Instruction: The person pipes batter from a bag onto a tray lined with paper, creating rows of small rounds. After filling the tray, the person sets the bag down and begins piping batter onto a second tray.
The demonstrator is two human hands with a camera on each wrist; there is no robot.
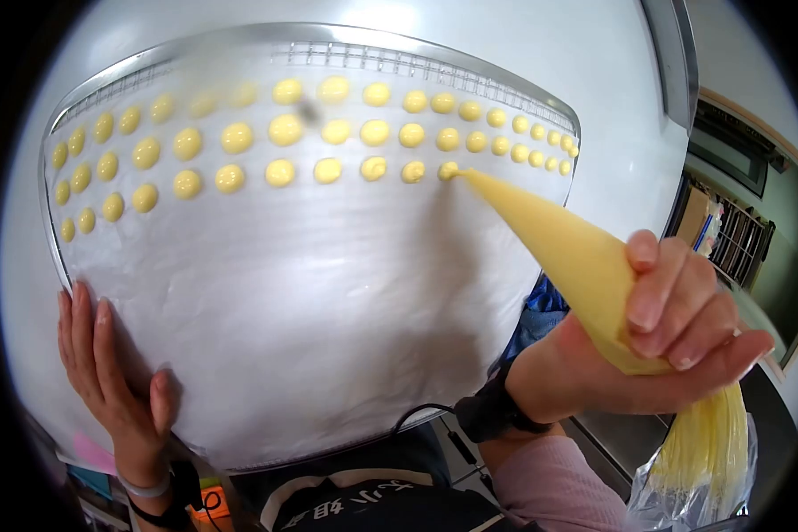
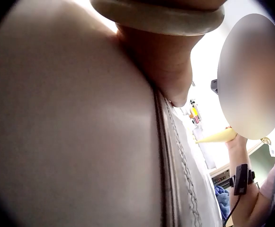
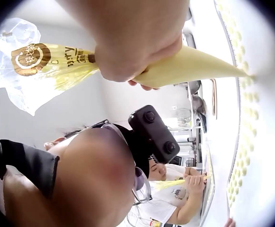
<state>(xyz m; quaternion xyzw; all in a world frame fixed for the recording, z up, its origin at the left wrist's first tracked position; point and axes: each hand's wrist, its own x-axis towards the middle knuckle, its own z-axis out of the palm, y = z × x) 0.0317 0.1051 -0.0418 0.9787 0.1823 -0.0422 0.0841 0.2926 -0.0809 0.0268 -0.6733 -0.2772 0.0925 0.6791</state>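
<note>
My right hand [image 1: 674,310] grips a piping bag [image 1: 559,239] full of pale yellow batter. Its tip touches a small mound [image 1: 449,170] in the third row on white lining paper [image 1: 328,284]. The twisted upper end of the bag [image 3: 76,66], with brown printing on clear plastic, trails out behind the fist. Round yellow mounds [image 1: 284,130] form three rows across the far half of the paper; the nearest row stops at the bag's tip. With fingers extended, my left hand [image 1: 111,381] rests at the left edge of the lined tray [image 1: 328,34].
A wire mesh [image 1: 363,56] shows along the tray's far side. The tray lies on a white table [image 1: 612,115]. Shelves with folders [image 1: 727,226] stand to the right. Across the room, another person [image 3: 175,189] holds a yellow piping bag over a tray.
</note>
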